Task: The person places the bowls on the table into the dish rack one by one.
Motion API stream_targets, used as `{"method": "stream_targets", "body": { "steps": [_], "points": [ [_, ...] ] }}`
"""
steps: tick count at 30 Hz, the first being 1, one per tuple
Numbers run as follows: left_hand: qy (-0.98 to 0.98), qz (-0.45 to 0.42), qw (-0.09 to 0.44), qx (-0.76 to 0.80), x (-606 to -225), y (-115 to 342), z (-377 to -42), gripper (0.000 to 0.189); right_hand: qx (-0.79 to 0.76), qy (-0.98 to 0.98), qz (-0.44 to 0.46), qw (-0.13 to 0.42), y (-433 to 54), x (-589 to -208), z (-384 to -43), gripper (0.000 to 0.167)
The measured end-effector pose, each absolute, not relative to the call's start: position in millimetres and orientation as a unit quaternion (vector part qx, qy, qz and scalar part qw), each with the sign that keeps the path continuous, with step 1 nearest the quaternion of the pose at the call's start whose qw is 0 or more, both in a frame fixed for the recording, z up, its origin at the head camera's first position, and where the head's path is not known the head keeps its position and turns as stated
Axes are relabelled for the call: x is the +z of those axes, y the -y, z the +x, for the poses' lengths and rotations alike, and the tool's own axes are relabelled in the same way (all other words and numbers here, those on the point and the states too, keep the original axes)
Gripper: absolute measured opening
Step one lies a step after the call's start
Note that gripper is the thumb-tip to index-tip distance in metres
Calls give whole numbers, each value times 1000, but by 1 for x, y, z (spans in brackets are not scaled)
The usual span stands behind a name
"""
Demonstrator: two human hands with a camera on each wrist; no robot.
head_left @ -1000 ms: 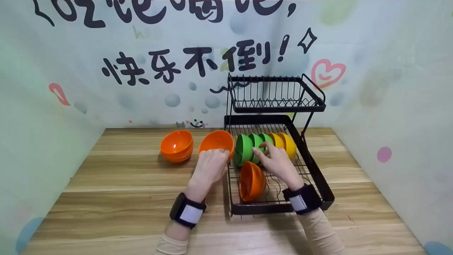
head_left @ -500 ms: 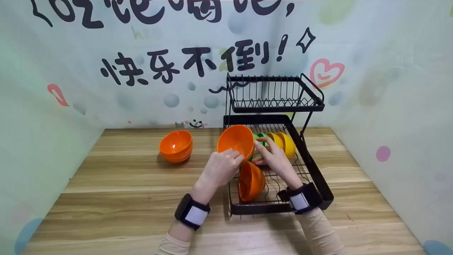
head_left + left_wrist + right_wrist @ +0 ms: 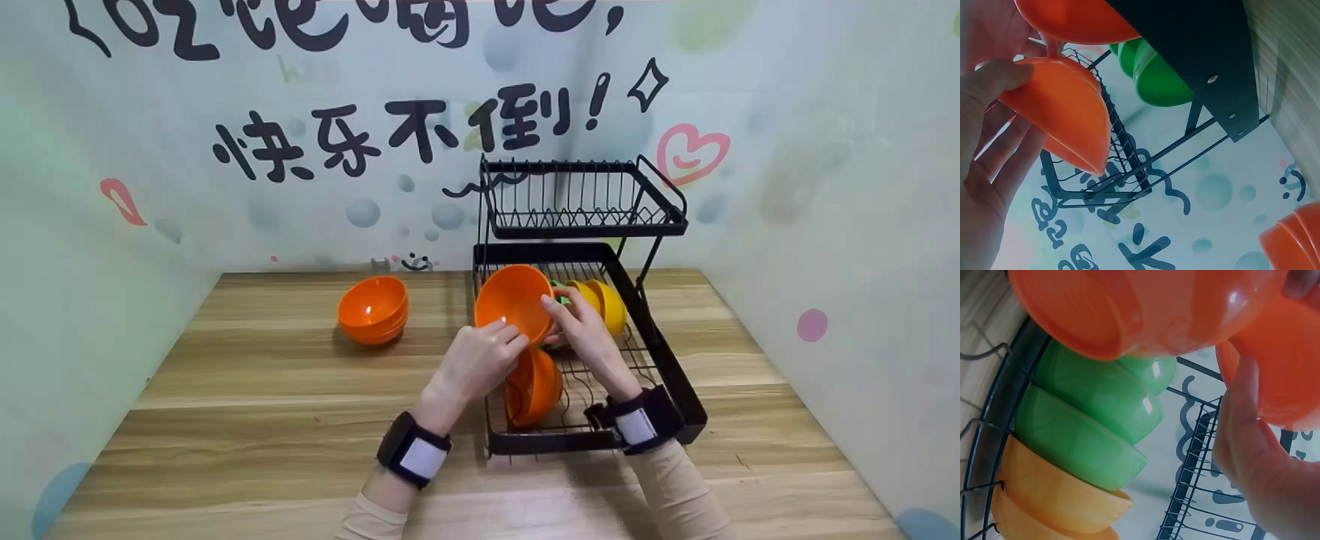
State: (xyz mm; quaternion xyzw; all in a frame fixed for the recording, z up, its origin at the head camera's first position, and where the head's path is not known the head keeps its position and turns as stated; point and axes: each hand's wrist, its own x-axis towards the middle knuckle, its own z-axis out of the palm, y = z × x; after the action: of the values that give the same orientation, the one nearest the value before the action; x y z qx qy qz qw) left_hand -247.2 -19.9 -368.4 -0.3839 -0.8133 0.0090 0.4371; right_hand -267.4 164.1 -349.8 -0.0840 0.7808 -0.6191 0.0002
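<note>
My left hand [image 3: 480, 360] grips an orange bowl [image 3: 511, 300] by its near rim, with the thumb on one face and fingers on the other in the left wrist view. The bowl is tilted, its hollow facing me, over the left side of the black dish rack [image 3: 592, 442]. My right hand [image 3: 589, 334] pinches the same bowl's right rim, thumb over the edge. Below the held bowl, another orange bowl [image 3: 534, 390] stands on edge in the rack. Green bowls [image 3: 1084, 433] stand behind, mostly hidden in the head view, beside two yellow bowls [image 3: 609, 307].
A nested stack of orange bowls [image 3: 373, 309] sits on the wooden table [image 3: 247, 390] left of the rack. The rack's upper tier [image 3: 585, 229] rises at the back, in front of a printed backdrop [image 3: 315, 210].
My left hand has carried the orange bowl rightward from beside the rack to over it, covering the green bowls. My right hand, first at the green bowls, now has the orange bowl's rim.
</note>
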Motion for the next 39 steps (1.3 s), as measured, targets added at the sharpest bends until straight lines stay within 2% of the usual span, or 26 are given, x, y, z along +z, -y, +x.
{"method": "stream_targets", "body": {
  "steps": [5,14,22,30,39],
  "points": [
    [814,-385,434,2,-368,17,-248,3,-607,-790,-77,-43,-163,-349,-266,44],
    [829,-381,408,-36,-369,20,-250,22,-601,-789,-76,-98,-166,-349,-265,40],
    [853,-350,383,-50,-370,32,-258,29,-583,-799,-54,-136,-172,-345,-264,39],
    [913,-217,333,-90,-381,56,-276,33,-542,-823,-51,-164,-176,-344,-265,41],
    [934,-81,334,-94,-403,92,-294,36,-499,-841,-43,-203,-180,-342,-263,42]
  ]
}}
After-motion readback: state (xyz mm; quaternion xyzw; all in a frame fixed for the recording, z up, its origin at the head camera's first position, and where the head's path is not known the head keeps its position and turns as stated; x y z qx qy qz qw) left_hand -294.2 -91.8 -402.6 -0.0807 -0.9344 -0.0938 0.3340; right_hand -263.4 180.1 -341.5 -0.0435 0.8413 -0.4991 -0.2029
